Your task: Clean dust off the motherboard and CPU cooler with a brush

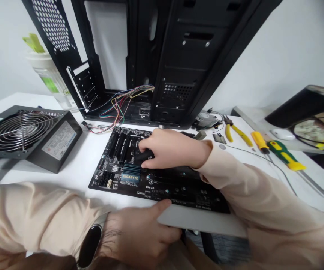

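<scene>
A Gigabyte motherboard (131,180) is laid flat on the white tabletop (74,168). A dark object (143,155) is gripped over it by the right hand (173,150); its near edge is touched by the left hand (139,232).

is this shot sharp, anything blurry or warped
Head view: print on the motherboard reads sharp; the right sleeve near the lens is soft; the wide lens tilts the computer case; right corners darken; light is even, with a soft shadow beside the power supply.
</scene>
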